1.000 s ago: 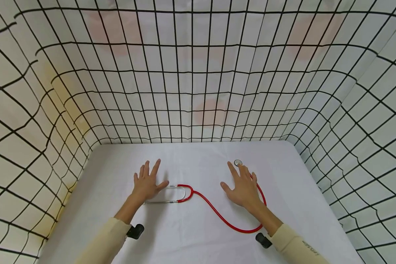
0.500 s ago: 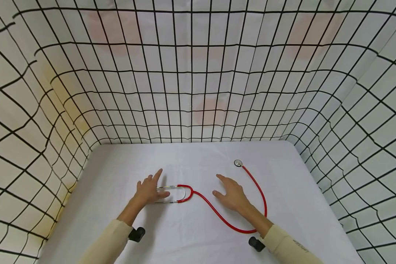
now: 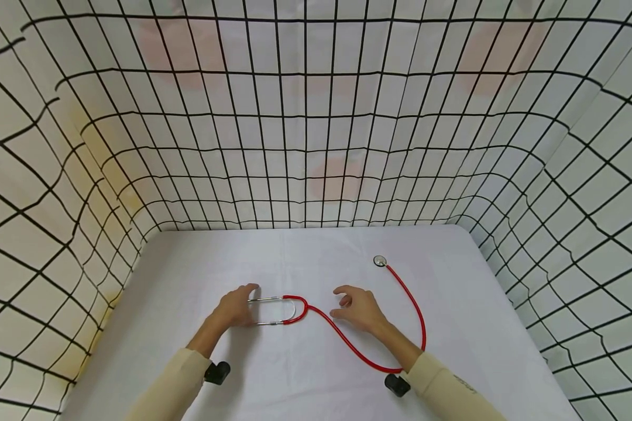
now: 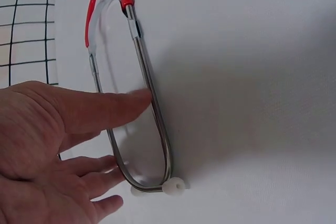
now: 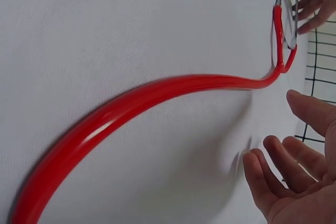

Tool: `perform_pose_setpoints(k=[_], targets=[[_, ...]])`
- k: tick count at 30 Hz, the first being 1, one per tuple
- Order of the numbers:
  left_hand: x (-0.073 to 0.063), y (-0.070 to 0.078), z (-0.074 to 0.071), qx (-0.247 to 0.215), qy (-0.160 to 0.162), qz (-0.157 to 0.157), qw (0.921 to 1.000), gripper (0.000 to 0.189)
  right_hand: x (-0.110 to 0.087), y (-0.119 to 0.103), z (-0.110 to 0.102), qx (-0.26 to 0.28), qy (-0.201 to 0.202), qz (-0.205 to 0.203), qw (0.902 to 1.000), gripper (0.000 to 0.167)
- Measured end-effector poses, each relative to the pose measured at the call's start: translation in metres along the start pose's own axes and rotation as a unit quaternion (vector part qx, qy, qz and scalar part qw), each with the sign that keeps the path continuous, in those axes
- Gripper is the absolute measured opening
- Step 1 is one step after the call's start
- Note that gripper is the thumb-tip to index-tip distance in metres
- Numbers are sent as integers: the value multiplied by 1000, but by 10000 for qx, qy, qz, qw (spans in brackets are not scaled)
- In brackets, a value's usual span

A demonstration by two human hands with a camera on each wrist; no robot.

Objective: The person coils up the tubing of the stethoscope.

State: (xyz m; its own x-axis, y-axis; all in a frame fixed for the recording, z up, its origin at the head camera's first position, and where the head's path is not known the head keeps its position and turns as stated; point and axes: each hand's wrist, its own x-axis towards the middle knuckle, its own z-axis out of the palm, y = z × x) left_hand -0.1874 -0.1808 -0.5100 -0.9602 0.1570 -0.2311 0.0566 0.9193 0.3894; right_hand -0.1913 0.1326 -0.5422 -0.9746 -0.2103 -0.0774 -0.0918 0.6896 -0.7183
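One stethoscope (image 5: pixel 131 100) lies on the worktop (image 3: pixel 316 263), left hand (image 3: pixel 232 307) half spread about its metal tubes (image 4: pixel 145 66), hold unclear to me, right hand (image 3: pixel 362 310) loosely bent, empty; closing softly on both tubes together looks wisest.

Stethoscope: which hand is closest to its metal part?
The left hand, with its thumb over the metal part. The right hand is farther from it, out by the red tube.
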Motion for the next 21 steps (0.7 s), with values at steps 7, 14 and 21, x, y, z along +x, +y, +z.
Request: perform_pose_setpoints(k=[7, 14, 21], targets=[[-2, -5, -2, -224, -67, 148, 9996, 76, 4, 1, 10, 110, -129, 4, 9999, 39], [-2, -11, 5, -383, 17, 401, 9985, 73, 3, 4, 21, 168, -353, 13, 9992, 33], [-5, -18, 12, -271, 435, 679, 9964, 64, 1, 7, 26, 189, -286, -159, 9993, 25]])
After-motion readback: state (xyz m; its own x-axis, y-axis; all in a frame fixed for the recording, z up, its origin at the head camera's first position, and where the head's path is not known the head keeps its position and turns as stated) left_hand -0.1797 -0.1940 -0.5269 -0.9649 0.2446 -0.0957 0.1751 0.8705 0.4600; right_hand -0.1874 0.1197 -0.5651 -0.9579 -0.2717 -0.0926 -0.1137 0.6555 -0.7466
